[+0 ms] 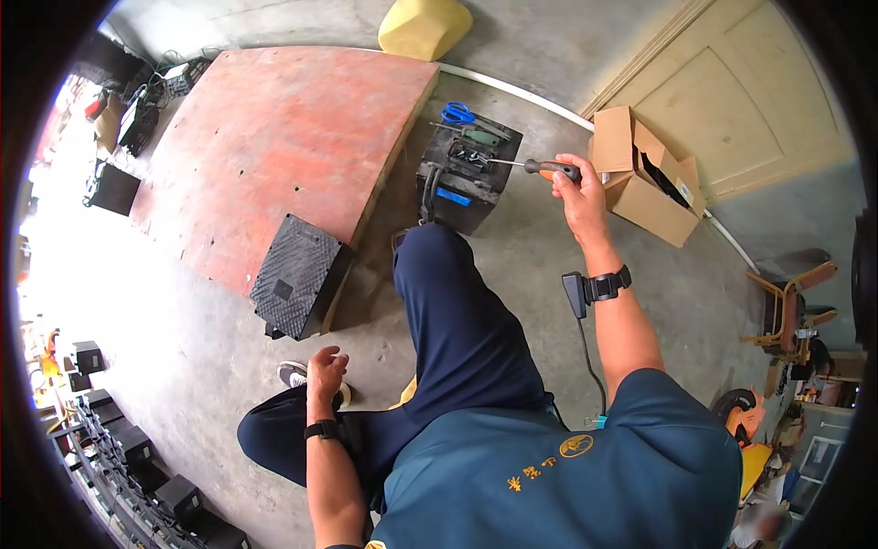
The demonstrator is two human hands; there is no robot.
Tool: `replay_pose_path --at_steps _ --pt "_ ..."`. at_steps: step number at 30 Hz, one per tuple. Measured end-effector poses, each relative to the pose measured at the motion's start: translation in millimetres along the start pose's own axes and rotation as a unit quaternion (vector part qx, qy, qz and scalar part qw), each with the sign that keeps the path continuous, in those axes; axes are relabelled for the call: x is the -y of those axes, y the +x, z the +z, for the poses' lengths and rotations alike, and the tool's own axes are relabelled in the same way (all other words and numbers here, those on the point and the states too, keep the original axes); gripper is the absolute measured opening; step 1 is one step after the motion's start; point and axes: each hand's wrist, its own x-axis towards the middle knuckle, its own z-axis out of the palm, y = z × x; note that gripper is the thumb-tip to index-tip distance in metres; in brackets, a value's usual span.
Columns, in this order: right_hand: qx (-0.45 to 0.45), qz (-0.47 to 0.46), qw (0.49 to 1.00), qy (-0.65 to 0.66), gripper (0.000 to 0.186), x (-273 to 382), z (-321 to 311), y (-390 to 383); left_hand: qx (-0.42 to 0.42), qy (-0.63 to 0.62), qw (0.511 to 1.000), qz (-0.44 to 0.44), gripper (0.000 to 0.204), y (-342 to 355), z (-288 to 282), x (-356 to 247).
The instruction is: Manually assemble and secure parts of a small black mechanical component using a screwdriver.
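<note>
My right hand (583,194) grips a screwdriver (549,168) by its black-and-orange handle. Its thin shaft points left, over the top of a black box-shaped case (476,209) on the floor. Small metal pieces (471,157), perhaps screws, lie there near the tip; whether the tip touches them I cannot tell. A green-handled screwdriver (481,136) and a blue-handled tool (458,113) rest on the same case, which also has a blue patch and a black strap. Low by my bent leg, my left hand (326,372) is empty, its fingers loosely bent and apart.
Left of the case lies a large reddish board (293,137), with another black textured case (297,274) at its near corner. An opened cardboard box (654,197) stands right, by a door (732,91). Several black boxes (178,494) line the lower left. A chair (788,311) is far right.
</note>
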Motion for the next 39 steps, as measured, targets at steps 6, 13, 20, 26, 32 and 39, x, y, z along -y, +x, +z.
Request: replay_pose_path --at_steps 6,13,20,26,32,39 --pt "0.014 -0.013 1.000 -0.019 0.031 -9 0 2 0.002 -0.019 1.000 -0.002 0.044 -3 2 2" --pt "0.008 -0.037 0.999 -0.001 0.029 -10 3 3 0.001 -0.014 1.000 -0.007 0.045 -2 5 1" --pt "0.009 -0.052 0.998 -0.018 0.031 5 3 5 0.000 -0.012 1.000 -0.007 0.045 -3 5 0" --pt "0.034 -0.061 0.997 -0.029 0.032 16 5 9 -0.004 -0.021 1.000 -0.016 0.045 -3 6 -2" --pt "0.056 -0.052 0.994 -0.081 0.031 9 8 7 -0.002 -0.022 1.000 -0.007 0.045 -5 3 -2" --pt "0.046 -0.051 0.993 -0.097 0.030 7 8 7 0.001 -0.009 1.000 -0.014 0.045 -6 3 -6"
